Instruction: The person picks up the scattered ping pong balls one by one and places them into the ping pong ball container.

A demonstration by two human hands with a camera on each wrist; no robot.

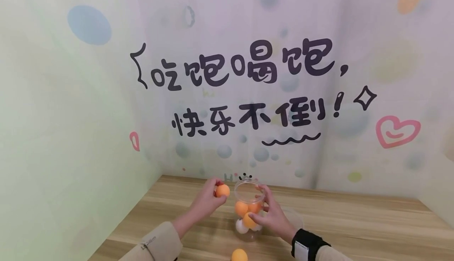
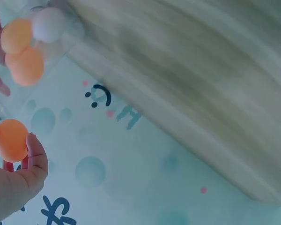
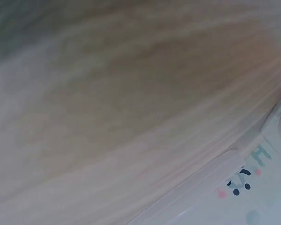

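My left hand (image 1: 207,198) pinches an orange ping-pong ball (image 1: 223,191) between thumb and fingers, just left of a clear jar's mouth. In the left wrist view the same ball (image 2: 11,140) sits at the fingertips. The clear plastic jar (image 1: 249,191) has no lid on and contains several orange balls (image 1: 242,208) and white balls (image 1: 242,226). My right hand (image 1: 274,215) grips the jar from its right side, fingers behind it and thumb in front. The right wrist view shows mostly tabletop, not the grip.
Another orange ball (image 1: 239,255) lies on the wooden table (image 1: 198,233), nearer me than the jar. A clear round lid-like piece (image 1: 293,217) is partly hidden behind my right hand. A printed curtain (image 1: 227,150) stands along the table's back edge.
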